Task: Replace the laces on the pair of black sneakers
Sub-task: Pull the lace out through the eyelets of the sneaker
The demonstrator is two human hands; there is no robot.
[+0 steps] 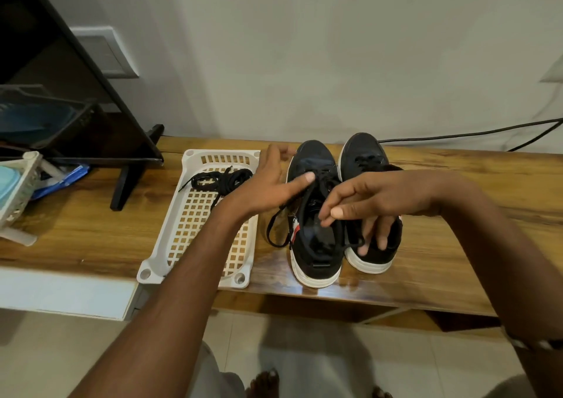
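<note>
Two black sneakers with white soles stand side by side on the wooden table [91, 230], toes toward the wall. The left sneaker [313, 245] has its black lace [274, 239] loosened, with a loop trailing onto the table beside it. The right sneaker [362, 154] is partly hidden under my right wrist. My left hand [268, 184] lies open with straight fingers against the left sneaker's toe side, thumb on the lacing. My right hand [374, 199] hovers over both shoe openings, thumb and forefinger pinching the left sneaker's lace. A bundle of spare black laces [219, 179] lies in the white basket [170, 230].
The white slotted basket sits just left of the sneakers. A dark screen on a stand [128, 178] is at the back left, with another white rack [18, 190] at the far left edge. A black cable [457, 137] runs along the wall behind the shoes.
</note>
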